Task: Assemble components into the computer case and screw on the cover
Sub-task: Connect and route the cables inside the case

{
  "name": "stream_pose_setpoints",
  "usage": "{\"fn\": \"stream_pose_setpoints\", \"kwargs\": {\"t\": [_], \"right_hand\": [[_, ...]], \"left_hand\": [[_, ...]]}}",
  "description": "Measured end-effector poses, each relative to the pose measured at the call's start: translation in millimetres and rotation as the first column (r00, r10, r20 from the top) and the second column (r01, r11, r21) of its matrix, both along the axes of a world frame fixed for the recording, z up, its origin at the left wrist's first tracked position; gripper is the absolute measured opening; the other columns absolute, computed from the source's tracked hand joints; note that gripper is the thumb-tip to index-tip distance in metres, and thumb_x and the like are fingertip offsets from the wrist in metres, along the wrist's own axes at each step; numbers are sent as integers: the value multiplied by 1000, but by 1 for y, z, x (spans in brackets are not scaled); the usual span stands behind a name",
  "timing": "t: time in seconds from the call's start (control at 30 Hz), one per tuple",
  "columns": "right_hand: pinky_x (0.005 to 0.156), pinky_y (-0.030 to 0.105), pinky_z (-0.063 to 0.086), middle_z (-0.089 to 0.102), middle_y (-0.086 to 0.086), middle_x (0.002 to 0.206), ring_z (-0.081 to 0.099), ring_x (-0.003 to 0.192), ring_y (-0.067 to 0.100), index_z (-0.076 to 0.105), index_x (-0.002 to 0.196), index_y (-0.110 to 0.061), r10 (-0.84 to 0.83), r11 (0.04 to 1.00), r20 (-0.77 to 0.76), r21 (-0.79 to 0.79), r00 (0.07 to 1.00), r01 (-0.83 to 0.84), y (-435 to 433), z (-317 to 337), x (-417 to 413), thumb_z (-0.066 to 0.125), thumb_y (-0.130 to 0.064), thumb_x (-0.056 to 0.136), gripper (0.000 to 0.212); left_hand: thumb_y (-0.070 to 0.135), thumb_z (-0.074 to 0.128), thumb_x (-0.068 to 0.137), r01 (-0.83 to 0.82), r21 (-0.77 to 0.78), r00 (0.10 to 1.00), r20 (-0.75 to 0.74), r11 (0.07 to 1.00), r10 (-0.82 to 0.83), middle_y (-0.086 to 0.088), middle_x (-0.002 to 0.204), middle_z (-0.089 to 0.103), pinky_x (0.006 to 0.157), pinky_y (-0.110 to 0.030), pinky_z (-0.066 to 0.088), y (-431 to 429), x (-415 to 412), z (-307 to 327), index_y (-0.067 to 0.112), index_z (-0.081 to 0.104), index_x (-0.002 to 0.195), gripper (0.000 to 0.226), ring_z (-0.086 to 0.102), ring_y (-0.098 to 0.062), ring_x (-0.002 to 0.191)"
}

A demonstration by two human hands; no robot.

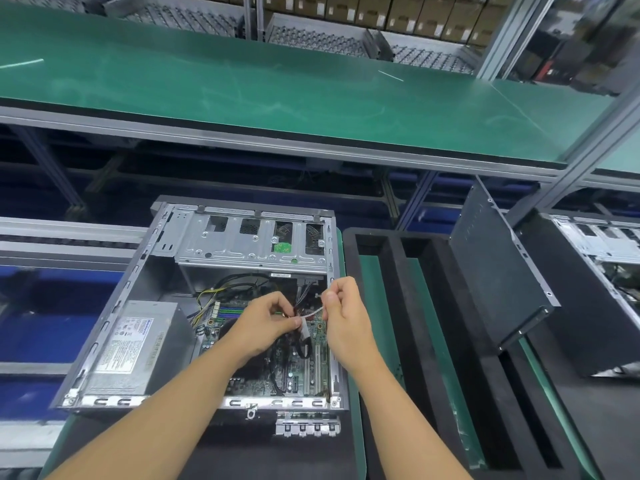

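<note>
Two bare forearms reach from the near edge into one open computer case (pixel 138 271), which lies on its side on the green-matted bench. Above its green motherboard (pixel 311 372), a thin white plastic tie (pixel 313 312) stretches between the hands. The left hand (pixel 266 323) pinches the tie's lower end against a bundle of black cables (pixel 301 348). The right hand (pixel 343 313) pinches the upper end between thumb and forefinger, its other fingers curled. One grey boxy power supply (pixel 135 344) fills the case's left corner, and a perforated metal drive cage (pixel 249 240) spans the far end. One flat dark cover panel (pixel 498 271) leans upright in a black foam rack (pixel 426 306) to the right.
</note>
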State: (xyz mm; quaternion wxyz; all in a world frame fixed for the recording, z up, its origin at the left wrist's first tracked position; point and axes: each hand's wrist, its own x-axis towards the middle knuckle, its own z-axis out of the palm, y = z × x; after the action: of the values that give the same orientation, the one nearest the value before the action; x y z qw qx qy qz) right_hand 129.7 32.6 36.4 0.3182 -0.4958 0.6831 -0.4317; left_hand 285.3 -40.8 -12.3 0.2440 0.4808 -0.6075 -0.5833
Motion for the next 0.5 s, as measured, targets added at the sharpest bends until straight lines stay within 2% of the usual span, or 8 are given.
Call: {"fn": "stream_pose_setpoints", "kwargs": {"t": [0.07, 0.13, 0.27, 0.33, 0.4, 0.5], "right_hand": [[70, 30, 43, 56, -6, 85, 51, 75, 15, 46, 92, -26, 58, 995, -96, 80, 994, -51, -4, 6, -1, 41, -17, 107, 18], [72, 29, 45, 57, -5, 94, 54, 83, 15, 53, 93, -22, 131, 982, -238, 165, 963, -93, -8, 14, -1, 46, -17, 105, 14], [76, 30, 45, 57, 7, 108, 59, 97, 24, 60, 102, -10, 306, 927, -490, 350, 816, -138, -17, 27, 9, 49, -12, 103, 11], [74, 33, 45, 57, 15, 108, 63, 103, 31, 59, 107, -6, 383, 877, -536, 466, 753, -114, -22, 31, 18, 51, -5, 100, 11], [74, 34, 46, 59, 18, 118, 65, 109, 33, 58, 115, -6, 434, 831, -552, 550, 712, -81, -26, 33, 28, 55, 1, 97, 20], [73, 36, 47, 57, 16, 125, 64, 110, 33, 56, 124, -5, 440, 809, -541, 586, 717, -55, -28, 32, 36, 55, 5, 95, 30]], "left_hand": [[19, 82, 79, -17, 27, 1000, 5, 999, 17, 3, 88, 68, 71, -24, 47, -2, 0, -1, 22, 59, 93, 27, 64, -6, 70], [24, 85, 76, -17, 64, 1000, -5, 998, 17, 2, 92, 69, 73, -25, 48, -4, 2, -4, 25, 61, 100, 34, 64, -7, 75], [21, 83, 77, -18, 110, 1000, -12, 994, 19, -2, 92, 67, 80, -29, 50, -8, 0, -10, 24, 63, 103, 33, 63, -13, 83], [17, 79, 80, -24, 100, 999, 28, 995, 21, -2, 87, 65, 75, -27, 48, -8, -5, -12, 22, 63, 103, 29, 60, -13, 79], [15, 76, 79, -43, 68, 995, 91, 997, 37, -8, 84, 66, 71, -30, 46, -7, -12, -13, 18, 65, 99, 24, 58, -14, 74], [11, 71, 77, -63, -18, 975, 211, 998, 66, -11, 75, 65, 62, -30, 39, -4, -21, -14, 13, 66, 89, 13, 50, -16, 67]]}}
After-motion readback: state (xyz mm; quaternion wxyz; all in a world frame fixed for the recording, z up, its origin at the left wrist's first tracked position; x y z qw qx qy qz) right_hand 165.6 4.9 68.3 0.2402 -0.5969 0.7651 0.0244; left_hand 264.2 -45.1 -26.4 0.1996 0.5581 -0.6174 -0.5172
